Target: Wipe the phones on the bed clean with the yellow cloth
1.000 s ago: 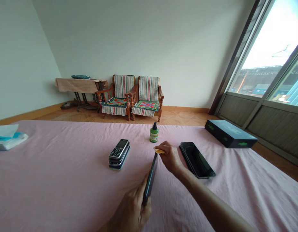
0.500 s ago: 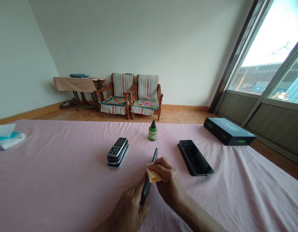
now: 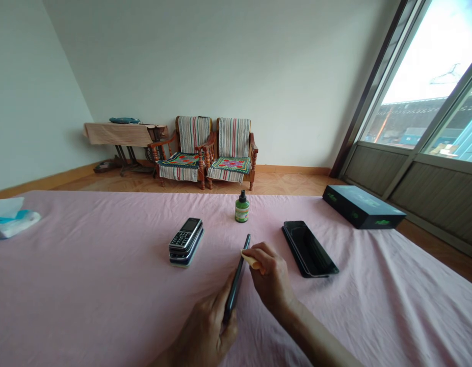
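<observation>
My left hand [image 3: 213, 318] grips the lower end of a dark smartphone [image 3: 236, 285], which stands on edge so that its narrow side faces me. A folded yellow cloth [image 3: 252, 261] is pinched in my right hand [image 3: 272, 278], and it touches the phone's right side near the upper end. To the left lies a stack of old keypad phones [image 3: 186, 239]. Two or so large dark smartphones [image 3: 310, 250] lie stacked on the right. Beyond my hands stands a small green spray bottle [image 3: 242, 208] with a black top.
A pink cloth [image 3: 106, 285] covers the table. A black box [image 3: 362, 206] sits at the far right, and a tissue pack [image 3: 14, 221] at the left edge. Two wooden armchairs [image 3: 232, 145] and a covered sewing table [image 3: 121, 135] stand by the wall.
My right hand has slid the yellow cloth slightly up and to the right along the phone, leaving more of its edge showing. My left hand stays nearly still.
</observation>
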Demonstrator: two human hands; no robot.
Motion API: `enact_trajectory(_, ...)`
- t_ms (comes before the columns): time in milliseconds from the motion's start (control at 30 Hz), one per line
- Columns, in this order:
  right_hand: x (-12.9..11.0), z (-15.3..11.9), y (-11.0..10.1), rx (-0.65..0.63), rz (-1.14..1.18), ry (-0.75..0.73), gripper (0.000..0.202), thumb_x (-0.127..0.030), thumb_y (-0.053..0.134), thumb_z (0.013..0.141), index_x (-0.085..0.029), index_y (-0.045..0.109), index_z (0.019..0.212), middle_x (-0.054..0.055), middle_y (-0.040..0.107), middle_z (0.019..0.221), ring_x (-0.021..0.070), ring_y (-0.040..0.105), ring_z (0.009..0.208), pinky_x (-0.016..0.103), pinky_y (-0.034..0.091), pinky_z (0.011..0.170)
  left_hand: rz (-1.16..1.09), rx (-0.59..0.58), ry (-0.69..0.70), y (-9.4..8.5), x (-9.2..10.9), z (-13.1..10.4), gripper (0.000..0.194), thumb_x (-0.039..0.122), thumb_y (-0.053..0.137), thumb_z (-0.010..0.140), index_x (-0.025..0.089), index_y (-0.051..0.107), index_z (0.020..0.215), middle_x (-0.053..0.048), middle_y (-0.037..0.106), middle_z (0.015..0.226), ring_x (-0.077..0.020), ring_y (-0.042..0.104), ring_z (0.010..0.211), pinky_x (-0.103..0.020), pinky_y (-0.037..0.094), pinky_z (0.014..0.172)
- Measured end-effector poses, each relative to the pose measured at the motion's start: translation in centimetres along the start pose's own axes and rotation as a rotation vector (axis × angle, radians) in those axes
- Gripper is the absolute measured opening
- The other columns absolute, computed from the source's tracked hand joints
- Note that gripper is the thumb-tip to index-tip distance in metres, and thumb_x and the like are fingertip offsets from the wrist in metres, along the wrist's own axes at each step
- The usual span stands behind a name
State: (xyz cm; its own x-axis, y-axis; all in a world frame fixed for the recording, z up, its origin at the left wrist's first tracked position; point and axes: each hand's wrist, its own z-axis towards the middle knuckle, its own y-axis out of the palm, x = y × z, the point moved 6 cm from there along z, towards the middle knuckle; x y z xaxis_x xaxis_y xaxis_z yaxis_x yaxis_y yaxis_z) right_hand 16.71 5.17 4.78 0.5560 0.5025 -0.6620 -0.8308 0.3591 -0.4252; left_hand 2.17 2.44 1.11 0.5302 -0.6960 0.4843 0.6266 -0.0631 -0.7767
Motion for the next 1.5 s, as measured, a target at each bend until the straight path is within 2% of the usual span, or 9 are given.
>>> enact_trajectory(67,0.0,0.0,0.1,-0.007,-0.004,-0.006,0.028,-0.005,0.051,0.081,-0.021,0.070,0.093,0.006,0.065,0.086,0.0178,0.062,0.080,0.027,0.048,0.071,0.001,-0.006,-0.005,0.1,-0.1,0.0,0.073,0.010,0.043,0.083,0.021,0.015,0.150,-0.007,0.068,0.110,-0.0215,0.067,0.098,-0.031,0.053,0.093)
enact_trajectory(200,0.0,0.0,0.2,-0.027,-0.012,-0.040,0.026,-0.006,0.051,0.082,-0.021,0.069,0.094,0.006,0.065,0.087,0.0183,0.061,0.080,0.027,0.049,0.070,0.036,0.005,0.017,-0.1,0.1,0.1,0.076,0.009,0.043,0.082,0.021,0.012,0.150,-0.010,0.060,0.127,-0.0235,0.061,0.112,-0.034,0.049,0.098)
enact_trajectory(433,0.4,0.0,0.3,-0.013,-0.038,-0.055,0.026,-0.007,0.050,0.083,-0.020,0.067,0.098,0.007,0.064,0.087,0.0185,0.059,0.081,0.028,0.048,0.070,-0.040,-0.025,-0.019,-0.1,0.1,0.2,0.072,0.011,0.040,0.085,0.021,0.012,0.150,-0.010,0.065,0.117,-0.0203,0.067,0.095,-0.028,0.055,0.086)
enact_trajectory(600,0.0,-0.3,0.0,-0.027,0.011,-0.049,0.023,-0.008,0.051,0.084,-0.021,0.067,0.095,0.006,0.064,0.085,0.0175,0.060,0.079,0.026,0.048,0.069,-0.025,-0.018,0.004,-0.1,0.2,0.2,0.072,0.011,0.042,0.083,0.022,0.015,0.149,-0.008,0.065,0.115,-0.0204,0.066,0.097,-0.029,0.053,0.090)
enact_trajectory(733,1.1,1.2,-1.0,0.062,-0.078,0.006,0.018,-0.007,0.053,0.082,-0.019,0.066,0.086,0.004,0.062,0.080,0.0163,0.060,0.073,0.025,0.045,0.066,-0.028,-0.018,-0.009,-0.1,0.2,0.2,0.069,0.012,0.041,0.085,0.023,0.016,0.149,-0.007,0.066,0.107,-0.0201,0.067,0.093,-0.029,0.055,0.087)
enact_trajectory(867,2.7,3.8,-0.8,0.029,-0.180,0.005,0.021,-0.004,0.052,0.079,-0.017,0.068,0.085,0.005,0.062,0.082,0.0165,0.059,0.075,0.025,0.044,0.066,-0.039,-0.032,-0.017,0.0,0.1,0.1,0.068,0.013,0.040,0.087,0.023,0.014,0.149,-0.005,0.067,0.098,-0.0192,0.067,0.086,-0.031,0.055,0.086)
enact_trajectory(1000,3.5,5.0,0.0,-0.017,-0.202,-0.049,0.030,0.000,0.050,0.079,-0.018,0.072,0.088,0.006,0.061,0.084,0.0167,0.058,0.077,0.025,0.045,0.069,-0.024,-0.031,0.005,0.1,0.0,0.1,0.069,0.013,0.040,0.087,0.022,0.012,0.149,-0.008,0.065,0.109,-0.0200,0.066,0.094,-0.031,0.055,0.086)
enact_trajectory(1300,3.6,2.8,-0.6,-0.043,-0.261,-0.133,0.039,-0.001,0.045,0.081,-0.014,0.069,0.109,0.010,0.058,0.086,0.0213,0.054,0.081,0.032,0.046,0.072,-0.021,-0.053,0.075,0.1,0.8,0.4,0.069,0.010,0.039,0.085,0.021,0.015,0.149,-0.009,0.066,0.112,-0.0178,0.068,0.091,-0.029,0.056,0.084)
enact_trajectory(1500,1.4,0.4,-0.1,-0.045,-0.218,-0.209,0.039,-0.004,0.043,0.086,-0.018,0.064,0.116,0.009,0.059,0.089,0.0210,0.054,0.083,0.032,0.049,0.072,0.039,-0.031,0.050,0.1,0.3,0.1,0.065,0.012,0.039,0.086,0.019,0.020,0.148,-0.011,0.063,0.119,-0.0213,0.063,0.109,-0.034,0.050,0.097)
